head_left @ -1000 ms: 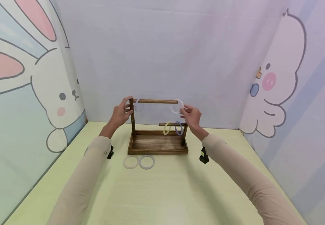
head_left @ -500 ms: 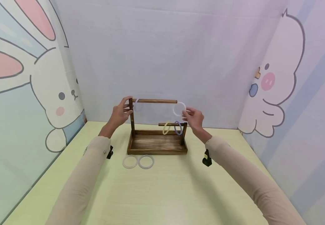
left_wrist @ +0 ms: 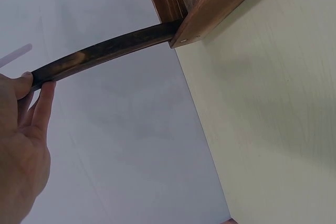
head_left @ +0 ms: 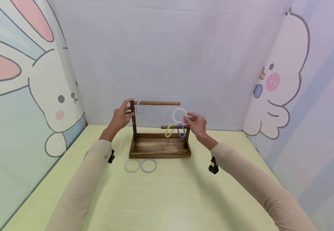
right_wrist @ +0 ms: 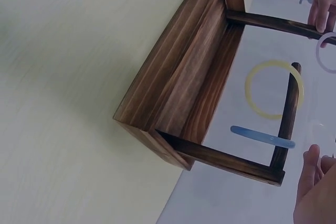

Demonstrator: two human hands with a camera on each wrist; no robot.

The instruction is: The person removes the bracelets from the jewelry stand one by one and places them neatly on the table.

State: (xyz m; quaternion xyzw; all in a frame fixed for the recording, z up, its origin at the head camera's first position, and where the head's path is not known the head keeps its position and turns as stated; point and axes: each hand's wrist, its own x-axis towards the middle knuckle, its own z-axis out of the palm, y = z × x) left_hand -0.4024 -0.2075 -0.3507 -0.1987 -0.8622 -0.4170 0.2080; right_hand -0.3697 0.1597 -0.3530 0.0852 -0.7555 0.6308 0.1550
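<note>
My right hand pinches a white ring by its right side, below the free end of the upper rod. My left hand grips the top of the tall post of a dark wooden stand; the left wrist view shows thumb and fingers on either side of that post. A pale lilac ring hangs on the upper rod close to the post. On the shorter lower rod hang a yellow ring and a blue ring.
The stand's shallow tray base sits on the pale table. In front of it, a whitish ring and a pale lavender ring lie flat side by side. A light curtain wall rises behind.
The white ring overlapped the upper rod's end a second ago; my right hand has drawn it off to the right, then lowered it. My left hand keeps its place on the post.
</note>
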